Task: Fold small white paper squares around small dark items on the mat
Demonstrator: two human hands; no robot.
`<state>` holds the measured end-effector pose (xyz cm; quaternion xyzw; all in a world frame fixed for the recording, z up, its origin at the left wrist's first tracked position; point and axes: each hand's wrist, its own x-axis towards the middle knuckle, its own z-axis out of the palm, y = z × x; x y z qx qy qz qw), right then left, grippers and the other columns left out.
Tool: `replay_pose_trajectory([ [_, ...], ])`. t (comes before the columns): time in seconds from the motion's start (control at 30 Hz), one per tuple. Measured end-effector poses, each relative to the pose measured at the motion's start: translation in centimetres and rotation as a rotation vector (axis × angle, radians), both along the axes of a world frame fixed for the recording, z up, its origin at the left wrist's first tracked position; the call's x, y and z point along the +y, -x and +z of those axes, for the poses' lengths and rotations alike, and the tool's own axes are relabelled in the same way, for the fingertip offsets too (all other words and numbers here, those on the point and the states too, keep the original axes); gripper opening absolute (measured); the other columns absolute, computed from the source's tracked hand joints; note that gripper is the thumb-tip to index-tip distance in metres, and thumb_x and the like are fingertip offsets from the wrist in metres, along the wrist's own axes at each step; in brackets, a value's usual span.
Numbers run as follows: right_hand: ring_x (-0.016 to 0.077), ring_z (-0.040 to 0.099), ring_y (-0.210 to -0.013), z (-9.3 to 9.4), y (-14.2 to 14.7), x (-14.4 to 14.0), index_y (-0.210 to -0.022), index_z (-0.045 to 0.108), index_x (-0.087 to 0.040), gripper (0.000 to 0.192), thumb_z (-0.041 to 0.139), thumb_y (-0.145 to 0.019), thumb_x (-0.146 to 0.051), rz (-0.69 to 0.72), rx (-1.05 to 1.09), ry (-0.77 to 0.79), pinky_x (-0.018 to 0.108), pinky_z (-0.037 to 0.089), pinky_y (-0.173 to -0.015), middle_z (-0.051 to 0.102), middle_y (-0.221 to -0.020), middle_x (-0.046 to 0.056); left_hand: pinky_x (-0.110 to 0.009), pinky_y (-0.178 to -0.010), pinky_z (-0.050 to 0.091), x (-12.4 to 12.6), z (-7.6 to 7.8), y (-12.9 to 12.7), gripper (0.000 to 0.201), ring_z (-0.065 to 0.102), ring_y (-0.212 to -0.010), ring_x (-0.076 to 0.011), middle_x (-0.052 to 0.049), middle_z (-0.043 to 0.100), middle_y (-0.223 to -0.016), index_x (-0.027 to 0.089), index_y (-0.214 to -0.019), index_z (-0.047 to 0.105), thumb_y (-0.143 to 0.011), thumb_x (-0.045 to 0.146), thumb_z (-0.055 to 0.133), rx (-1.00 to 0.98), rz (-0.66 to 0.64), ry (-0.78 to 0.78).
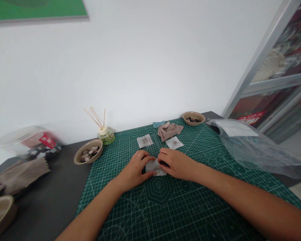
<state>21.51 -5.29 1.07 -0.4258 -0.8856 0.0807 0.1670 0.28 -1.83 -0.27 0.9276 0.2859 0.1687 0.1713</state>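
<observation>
Centrally, a white square sheet (152, 166) with grey smudges lies flat on a green cutting mat (115, 204), just beyond a printed figure of nested hexagons. The left hand (134, 169) rests at the sheet's left side, its thumb and forefinger spread apart with their tips upon the sheet. The right hand (177, 164) lies over the right side, fingers curled downward; a dark patch shows beneath them, and whether it is shadow or a gripped piece cannot be told. Beyond the hands lie two similar smudged squares, one to the left (144, 141) and one to the right (174, 143). A crumpled taupe cloth (168, 130) lies beside the latter, with a small blue item (159, 124) behind it. At the mat's far right corner stands a beige bowl (202, 119) containing dark pieces (193, 119); near its left edge stands a second bowl (77, 158) of mixed pale and dark pieces (89, 154), beside a reed diffuser (106, 136). Farther left, on the dark grey tabletop (57, 187), are a transparent jar (17, 139) with a red label, a brown cloth (22, 175) and a third bowl (8, 214), cut by the frame. A clear plastic bag (251, 152) covers part of the mat at right. Behind stands a white wall (150, 67), bearing part of a green picture (37, 10).
</observation>
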Motion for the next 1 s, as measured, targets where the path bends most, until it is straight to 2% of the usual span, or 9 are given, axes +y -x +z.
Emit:
replay_pose_trajectory([
  [0.1, 0.0177, 0.054, -0.082, -0.10, 0.01, 0.02, -0.091, 0.059, -0.014, 0.007, 0.055, -0.085, -0.016, 0.035, 0.019, 0.017, 0.029, 0.044, -0.073, 0.056, -0.092, 0.007, -0.042, -0.094, 0.042, 0.04, 0.00, -0.01, 0.037, 0.047, -0.106, -0.0244, -0.006, 0.050, -0.110, 0.024, -0.115, 0.054, -0.080, 0.026, 0.068, -0.007, -0.007, 0.006],
  [0.3, 0.0178, 0.054, -0.078, 0.00, 0.07, -0.15, -0.088, 0.058, -0.014, 0.006, 0.054, -0.083, -0.016, -0.021, -0.007, -0.009, 0.029, 0.044, -0.069, 0.055, -0.089, 0.006, -0.042, -0.096, 0.041, 0.09, -0.13, 0.08, 0.039, 0.047, -0.106, -0.0243, -0.006, 0.050, -0.110, 0.024, -0.116, 0.054, -0.080, 0.026, 0.068, -0.013, -0.007, -0.009],
  [0.53, 0.0181, 0.055, -0.082, 0.13, 0.10, -0.16, -0.091, 0.059, -0.015, 0.007, 0.056, -0.085, -0.017, 0.033, 0.023, 0.012, 0.030, 0.044, -0.072, 0.056, -0.091, 0.006, -0.041, -0.095, 0.041, 0.06, -0.11, 0.04, 0.037, 0.047, -0.106, -0.0240, -0.006, 0.050, -0.110, 0.023, -0.114, 0.055, -0.080, 0.026, 0.069, -0.007, -0.008, -0.011],
  [0.73, 0.0182, 0.054, -0.079, 0.23, 0.16, -0.20, -0.089, 0.059, -0.014, 0.006, 0.056, -0.083, -0.016, -0.002, -0.005, 0.002, 0.030, 0.044, -0.070, 0.056, -0.089, 0.006, -0.041, -0.094, 0.042, 0.08, -0.14, 0.04, 0.039, 0.047, -0.106, -0.0242, -0.006, 0.051, -0.110, 0.024, -0.116, 0.054, -0.080, 0.027, 0.069, -0.008, -0.001, -0.013],
  [1.0, 0.0181, 0.055, -0.081, 0.08, 0.08, -0.08, -0.090, 0.058, -0.015, 0.007, 0.057, -0.084, -0.017, 0.027, 0.010, 0.006, 0.029, 0.044, -0.071, 0.057, -0.091, 0.006, -0.043, -0.094, 0.042, 0.06, 0.00, -0.02, 0.036, 0.047, -0.106, -0.0248, -0.006, 0.051, -0.110, 0.025, -0.115, 0.055, -0.081, 0.026, 0.067, -0.018, -0.004, 0.010],
])
